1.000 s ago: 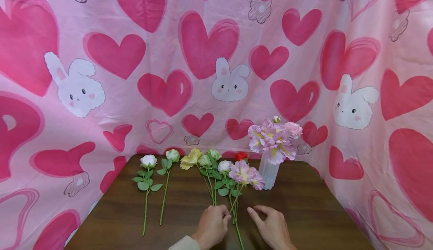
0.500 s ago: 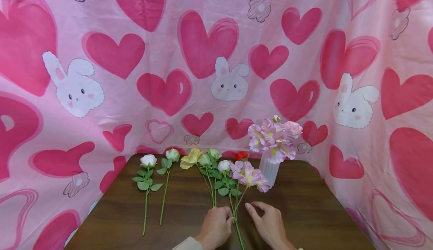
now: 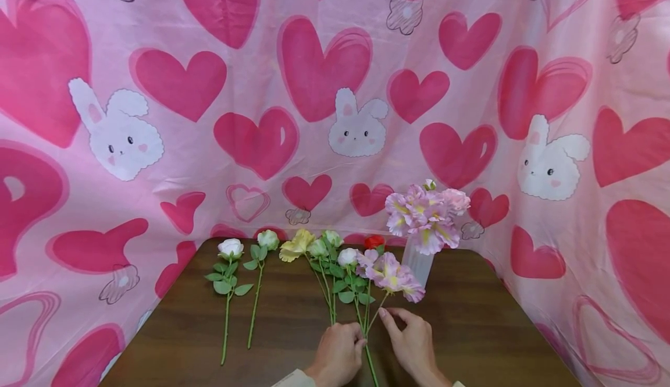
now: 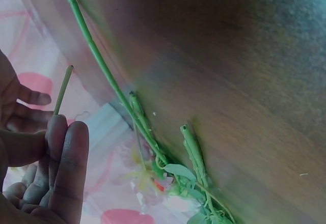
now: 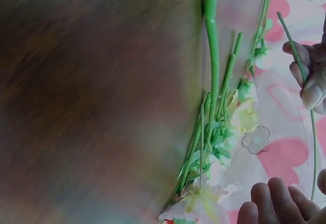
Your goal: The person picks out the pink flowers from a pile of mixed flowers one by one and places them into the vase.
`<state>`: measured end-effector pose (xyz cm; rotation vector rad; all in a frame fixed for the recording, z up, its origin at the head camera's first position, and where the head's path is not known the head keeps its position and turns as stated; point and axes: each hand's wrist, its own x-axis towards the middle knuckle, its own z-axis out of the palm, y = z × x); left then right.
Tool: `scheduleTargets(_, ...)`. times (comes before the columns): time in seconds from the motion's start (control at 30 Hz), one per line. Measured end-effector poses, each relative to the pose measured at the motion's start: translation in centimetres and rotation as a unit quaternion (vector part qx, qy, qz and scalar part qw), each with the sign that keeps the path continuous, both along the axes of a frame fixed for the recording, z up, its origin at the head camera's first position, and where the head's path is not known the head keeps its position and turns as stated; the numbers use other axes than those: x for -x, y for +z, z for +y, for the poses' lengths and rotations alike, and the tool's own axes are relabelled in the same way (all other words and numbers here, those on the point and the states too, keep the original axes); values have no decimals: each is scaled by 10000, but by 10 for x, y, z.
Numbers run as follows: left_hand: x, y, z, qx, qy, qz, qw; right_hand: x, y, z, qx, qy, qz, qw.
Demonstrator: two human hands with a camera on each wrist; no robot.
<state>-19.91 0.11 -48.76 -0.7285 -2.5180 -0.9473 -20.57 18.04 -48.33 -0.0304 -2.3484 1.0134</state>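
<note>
A lilac flower with a yellow centre (image 3: 396,276) leans to the right over the table in the head view. My left hand (image 3: 337,349) pinches its thin stem; the stem's cut end (image 4: 63,87) sticks out past the fingertips in the left wrist view. My right hand (image 3: 410,337) is beside the upper stem, thumb and fingers parted around it in the right wrist view; whether the thumb touches it I cannot tell. Behind the held flower, a white frosted vase (image 3: 419,262) bears lilac and pink blooms (image 3: 426,215).
A white rose (image 3: 230,249) and a pale green rose (image 3: 268,240) lie at the left of the brown table (image 3: 178,317). A yellow flower (image 3: 296,245), pale green roses (image 3: 318,248), another white rose (image 3: 348,256) and a red flower (image 3: 374,242) lie in the middle. A heart-print cloth (image 3: 251,142) surrounds the table.
The held lilac flower has tilted to the right and down, uncovering another lilac bloom. My left hand has shifted slightly right. My right hand has come up to the stem.
</note>
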Motion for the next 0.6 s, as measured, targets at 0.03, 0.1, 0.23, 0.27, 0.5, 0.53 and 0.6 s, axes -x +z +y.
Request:
scheduleTargets(0.03, 0, 0, 0, 15, -5, 53, 10000, 0, 1, -1, 39, -23, -22, 10000)
scheduleTargets(0.1, 0, -1, 1, 59, -11, 145, 9999, 1, 1, -2, 113, -77, -53, 9999)
scheduleTargets(0.23, 0, -2, 1, 142, -41, 205, 9997, 1, 3, -4, 307, -128, -60, 9994)
scheduleTargets(0.27, 0, -2, 1, 168, -58, 192, 9997, 1, 3, -4, 391, -111, -61, 9992)
scheduleTargets(0.5, 0, -2, 1, 247, -104, 74, 9996, 0, 6, -7, 883, 31, -177, 9959)
scheduleTargets(0.53, 0, -3, 1, 254, -110, 67, 9996, 0, 6, -8, 928, 48, -199, 9955)
scheduleTargets(0.6, 0, -3, 1, 282, -122, 66, 9995, -1, 7, -9, 1003, 79, -260, 9946)
